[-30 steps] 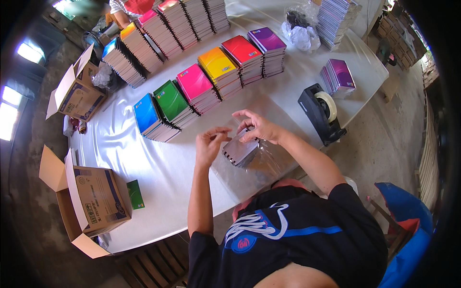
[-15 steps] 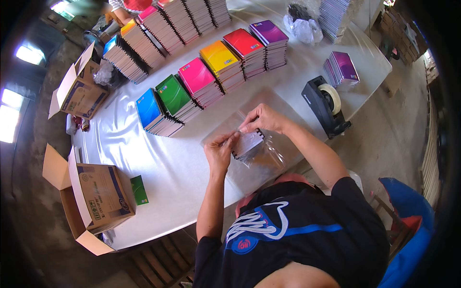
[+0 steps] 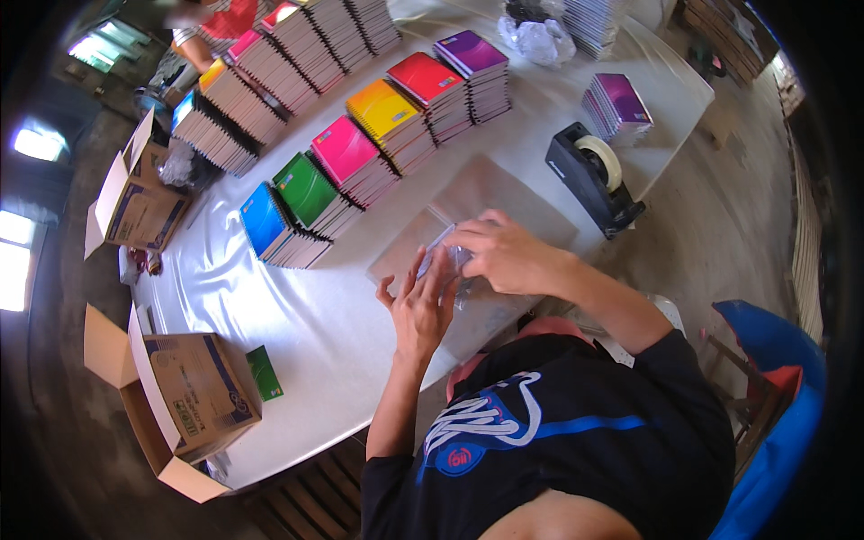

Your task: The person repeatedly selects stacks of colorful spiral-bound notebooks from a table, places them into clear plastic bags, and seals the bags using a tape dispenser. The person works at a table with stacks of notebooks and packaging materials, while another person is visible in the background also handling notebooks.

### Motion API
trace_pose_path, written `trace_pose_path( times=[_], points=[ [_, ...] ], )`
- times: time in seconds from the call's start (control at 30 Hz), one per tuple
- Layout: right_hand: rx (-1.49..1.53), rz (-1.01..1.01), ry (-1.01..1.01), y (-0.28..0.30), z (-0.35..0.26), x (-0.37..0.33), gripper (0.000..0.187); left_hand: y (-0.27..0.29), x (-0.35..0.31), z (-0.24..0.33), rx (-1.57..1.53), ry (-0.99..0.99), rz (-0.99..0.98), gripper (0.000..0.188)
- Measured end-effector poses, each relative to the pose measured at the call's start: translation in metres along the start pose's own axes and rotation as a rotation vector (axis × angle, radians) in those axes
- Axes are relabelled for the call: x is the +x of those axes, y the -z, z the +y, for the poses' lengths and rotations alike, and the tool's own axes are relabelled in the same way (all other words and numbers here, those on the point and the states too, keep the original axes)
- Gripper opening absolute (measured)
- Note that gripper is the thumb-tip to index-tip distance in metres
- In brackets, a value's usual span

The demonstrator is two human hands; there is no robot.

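A small bundle of spiral notebooks in a clear plastic bag (image 3: 459,260) lies under both my hands, mostly hidden by them. My left hand (image 3: 423,304) rests on its near left side, fingers spread and stretched out. Bent over its right side, the fingers of my right hand (image 3: 515,255) grip the bag, though their tips are partly hidden. Beneath the bundle is a flat, greyish see-through plastic sheet (image 3: 531,200) on the table.
Beyond my hands stands a row of notebook stacks: blue (image 3: 265,220), green (image 3: 306,189), pink (image 3: 348,148), yellow (image 3: 385,106), red (image 3: 425,77) and purple (image 3: 470,52). A tape dispenser (image 3: 585,184) and purple notebooks (image 3: 621,103) sit right. Open cartons (image 3: 202,382) stand left. Another person (image 3: 225,31) is behind.
My fingers have gone from pinching the plastic above the bundle to pressing down on it. My left hand has spread its fingers; the right has moved over the bundle. The view has shifted slightly.
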State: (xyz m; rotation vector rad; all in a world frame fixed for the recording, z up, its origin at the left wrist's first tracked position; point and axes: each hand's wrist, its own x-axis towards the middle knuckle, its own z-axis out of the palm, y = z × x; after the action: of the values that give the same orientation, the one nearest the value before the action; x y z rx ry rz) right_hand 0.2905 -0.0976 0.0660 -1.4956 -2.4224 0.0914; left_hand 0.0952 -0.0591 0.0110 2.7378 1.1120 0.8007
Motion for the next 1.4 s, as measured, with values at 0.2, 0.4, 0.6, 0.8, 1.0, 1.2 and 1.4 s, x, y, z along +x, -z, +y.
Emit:
trace_pose_path(
  times=[0.2,0.4,0.6,0.8,1.0,1.2,1.4],
  points=[
    [0.166,0.576,-0.758,0.026,0.093,-0.129,0.023,-0.005,-0.008,0.008,0.049,-0.100,0.104,0.031],
    [0.810,0.110,-1.437,0.022,0.155,-0.203,0.038,0.000,-0.002,0.013,0.084,-0.097,0.141,0.022],
    [1.379,0.287,-1.345,0.024,0.150,-0.214,0.024,-0.005,-0.002,0.012,0.074,-0.093,0.140,0.022],
    [1.689,0.665,-0.871,0.002,0.111,-0.263,0.019,-0.005,-0.005,0.013,0.034,-0.071,0.149,0.026],
    [-0.125,0.548,-1.097,-0.030,0.099,-0.249,0.012,-0.008,-0.010,0.011,-0.053,-0.025,0.173,0.031],
    [-0.559,0.434,-1.180,-0.005,0.085,-0.222,0.010,-0.007,-0.009,0.012,-0.097,-0.023,0.169,0.037],
    [0.815,0.554,-1.397,0.015,0.070,-0.234,0.025,-0.012,-0.008,0.011,-0.114,-0.017,0.188,0.035]
  ],
)
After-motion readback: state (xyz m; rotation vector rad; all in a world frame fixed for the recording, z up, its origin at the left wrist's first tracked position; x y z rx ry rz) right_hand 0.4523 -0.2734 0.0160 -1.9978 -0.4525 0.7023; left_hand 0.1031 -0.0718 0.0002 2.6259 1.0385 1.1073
